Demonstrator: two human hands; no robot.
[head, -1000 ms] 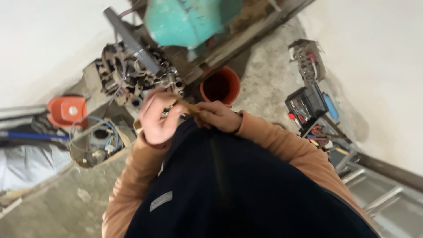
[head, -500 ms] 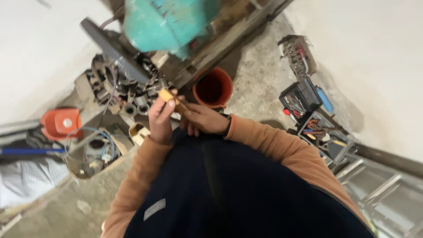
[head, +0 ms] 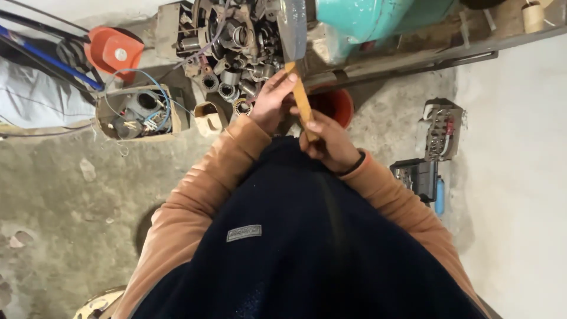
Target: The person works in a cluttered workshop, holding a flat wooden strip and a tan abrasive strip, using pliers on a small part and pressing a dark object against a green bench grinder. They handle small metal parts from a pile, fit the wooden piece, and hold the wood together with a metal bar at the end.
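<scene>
1. Left hand [head: 273,101] and right hand [head: 331,142] are both closed on a wooden handle [head: 303,106], left above right.
2. The handle carries a grey metal head [head: 292,23], raised in front of the chest.
3. A red bucket [head: 335,105] sits just behind the hands.
4. Motor parts [head: 227,44] are heaped on the floor [head: 71,207], beside a teal machine [head: 378,18].

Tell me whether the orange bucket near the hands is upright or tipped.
Upright: the orange bucket shows its round open mouth facing up, on the floor beyond the right hand. Contents cannot be told.
</scene>
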